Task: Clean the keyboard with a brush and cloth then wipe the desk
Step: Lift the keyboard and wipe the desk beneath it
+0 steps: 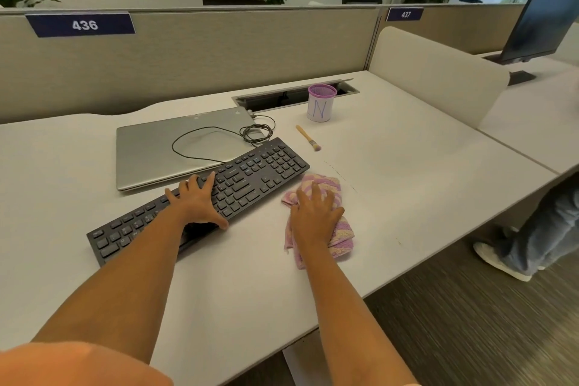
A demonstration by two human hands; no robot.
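keyboard [250, 178] is steadied under flat, spread left hand [197, 202]; cloth [332, 185] just right of keyboard is pressed by flat right hand [313, 213], nothing gripped. desk [407, 166] best wiped with even pressure.

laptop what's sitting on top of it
A thin black cable loops across the closed laptop lid. The keyboard covers its front right corner, so whether it rests on the laptop there cannot be told.

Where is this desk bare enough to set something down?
Bare: right of the cloth and brush up to the side divider; the near edge before the keyboard; left of the laptop. Crowded: around laptop, cable and keyboard.
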